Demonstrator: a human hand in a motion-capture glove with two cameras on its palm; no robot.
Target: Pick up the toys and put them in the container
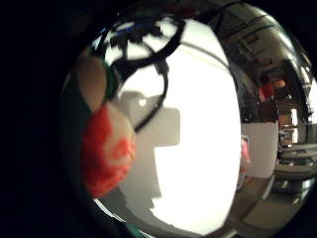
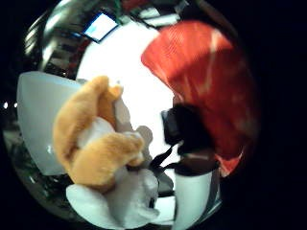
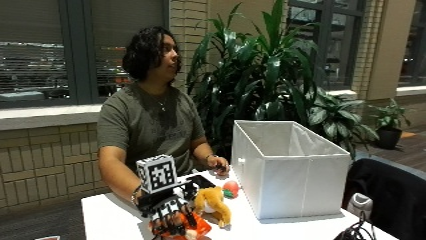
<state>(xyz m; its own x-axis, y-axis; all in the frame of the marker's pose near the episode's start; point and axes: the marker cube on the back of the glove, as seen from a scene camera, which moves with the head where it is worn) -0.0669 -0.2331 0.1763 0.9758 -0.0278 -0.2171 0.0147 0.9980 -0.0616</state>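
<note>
Beside the white container (image 3: 293, 170), gloved right hand (image 3: 170, 215) curled round a red-orange toy (image 3: 190, 229) on the table (image 3: 106, 220); orange plush (image 3: 213, 202) lying alongside. Best lifted clear above the rim before releasing.

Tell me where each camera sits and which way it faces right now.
Outside view: across the white table, facing the person; the gloved right hand grips a red-orange soft toy beside the orange-and-white plush fox and white fabric container.
Thumb-side palm view: looks out at the fox, the container and the red toy; a gloved finger shows.
Little-finger-side palm view: faces the tabletop; straps show.
Shared: both palm views catch the red toy.
</note>
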